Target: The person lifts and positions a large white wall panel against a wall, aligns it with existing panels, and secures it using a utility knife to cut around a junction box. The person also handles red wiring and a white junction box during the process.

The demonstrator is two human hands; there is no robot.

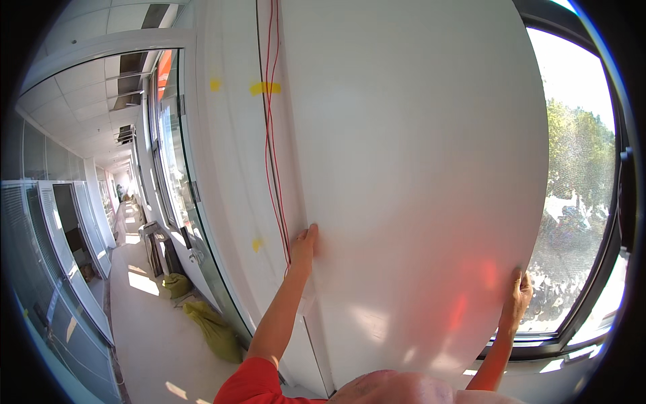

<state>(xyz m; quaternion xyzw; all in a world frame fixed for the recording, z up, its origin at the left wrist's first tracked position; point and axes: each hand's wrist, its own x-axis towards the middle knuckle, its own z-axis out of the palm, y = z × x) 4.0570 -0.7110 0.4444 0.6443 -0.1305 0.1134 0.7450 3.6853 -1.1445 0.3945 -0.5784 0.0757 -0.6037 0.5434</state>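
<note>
And here stands the big white panel [417, 148], upright and straight ahead, filling the space between the two hands and rising well above both. Over on the left, the left hand [306, 244] is up against the panel's left edge, fingertips at the border; whether it grips or only presses, I cannot tell. Across to the right, the right hand [517, 296] sits a little lower, curled around the panel's right edge, holding it, so the whole broad face lies between them. A red sheen glows on the panel's lower right part.

Just beside the left hand come the red wires [271, 135], running down alongside the panel's left edge, with yellow tape [266, 88] across them higher up. Past the right hand, there's the dark-framed window [572, 202]. Far left, a green sack [214, 330] slumps on the corridor floor [145, 343].
</note>
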